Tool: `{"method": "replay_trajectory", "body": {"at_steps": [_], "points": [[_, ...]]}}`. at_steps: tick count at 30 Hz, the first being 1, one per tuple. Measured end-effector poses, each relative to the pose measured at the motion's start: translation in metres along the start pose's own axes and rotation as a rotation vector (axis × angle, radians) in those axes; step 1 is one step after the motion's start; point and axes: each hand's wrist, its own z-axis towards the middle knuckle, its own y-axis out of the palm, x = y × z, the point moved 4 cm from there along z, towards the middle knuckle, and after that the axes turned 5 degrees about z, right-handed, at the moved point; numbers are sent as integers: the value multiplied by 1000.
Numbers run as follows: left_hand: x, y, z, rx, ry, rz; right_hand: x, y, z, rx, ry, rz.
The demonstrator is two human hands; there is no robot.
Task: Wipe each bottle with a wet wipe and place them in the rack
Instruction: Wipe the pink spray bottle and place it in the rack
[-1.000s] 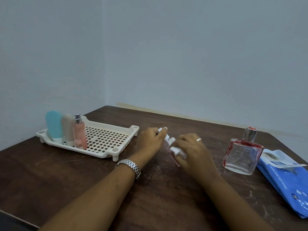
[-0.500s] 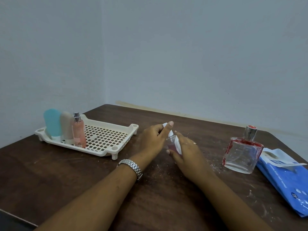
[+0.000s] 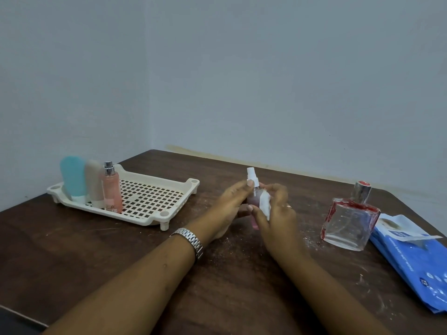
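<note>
The left hand [image 3: 232, 201] is gripping a small spray bottle [image 3: 252, 180] upright at the centre of the frame, its fingers curling round the pinkish body and the white nozzle standing above them. The right hand [image 3: 275, 213] is pinching a folded wet wipe [image 3: 264, 206] and pressing it against the bottle's right side. The hands are hiding whether its base is touching the table [image 3: 121, 262].

Left of centre, the cream rack [image 3: 154, 201] is holding three bottles upright at its left end: a blue bottle [image 3: 72, 177], a beige bottle [image 3: 93, 182] and a pink bottle [image 3: 111, 189]. At the right, a square glass bottle [image 3: 350, 218] is standing on the table, well apart from the rack and just beside the blue wipes pack [image 3: 416, 257].

By that count, three are looking done, one is being wiped and not yet racked, and the glass one is waiting.
</note>
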Motion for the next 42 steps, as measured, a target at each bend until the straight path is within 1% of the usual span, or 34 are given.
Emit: {"method": "replay_trajectory", "body": {"at_steps": [3,9,12,15,19,24,27,30,33,35,36,39,40,42], "points": [[-5,-2,2,32,-31,23,-1,-1,0,20,-28,-73],[-12,-7,5,64,-82,-1,-17,-6,-1,43,-184,-202],[-13,-10,6,81,-87,1,-19,-5,-1,37,-209,-243],[-13,-13,7,113,-99,-3,-12,-6,2,10,-125,-217],[-15,-16,10,140,-140,-12,-2,-12,7,-126,105,-193],[-16,-21,10,171,-177,94,7,-20,8,-307,229,-251],[-17,-28,10,187,-204,131,9,-19,8,-336,265,-237],[-14,-31,9,221,-200,153,7,-20,7,-261,240,-176],[-9,-28,7,275,-140,175,2,-23,8,-131,199,-89],[-6,-25,7,297,-100,153,-3,-23,7,-53,131,-30],[-5,-24,6,307,-80,143,-6,-21,7,-36,70,-41],[-6,-23,6,354,-32,150,-15,-11,4,-48,-138,-189],[-7,-23,6,373,-24,159,-15,-9,4,-59,-171,-227],[-9,-25,7,408,-27,176,-14,-5,4,-86,-176,-270]]}}
